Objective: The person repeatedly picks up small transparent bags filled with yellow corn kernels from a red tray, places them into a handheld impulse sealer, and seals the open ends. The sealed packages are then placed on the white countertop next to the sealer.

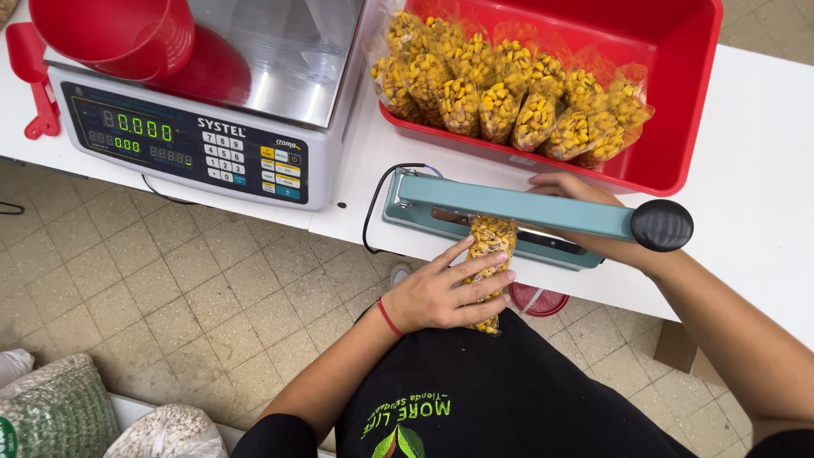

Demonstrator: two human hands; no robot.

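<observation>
My left hand (pixel 445 293) grips a clear bag of yellow corn kernels (pixel 492 240), its top end tucked under the raised arm of a teal heat sealer (pixel 517 208) at the table's front edge. The sealer arm ends in a black knob (pixel 662 225). My right hand (pixel 570 188) reaches behind the sealer arm with its fingers on the sealer's far side; most of it is hidden, so what it holds cannot be seen.
A red bin (pixel 678 102) with several filled corn bags (pixel 509 93) sits behind the sealer on the white table (pixel 763 170). A digital scale (pixel 195 140) with a red cup (pixel 119 34) stands at left, beside a red scoop (pixel 32 76). Sacks (pixel 59 411) lie on the tiled floor.
</observation>
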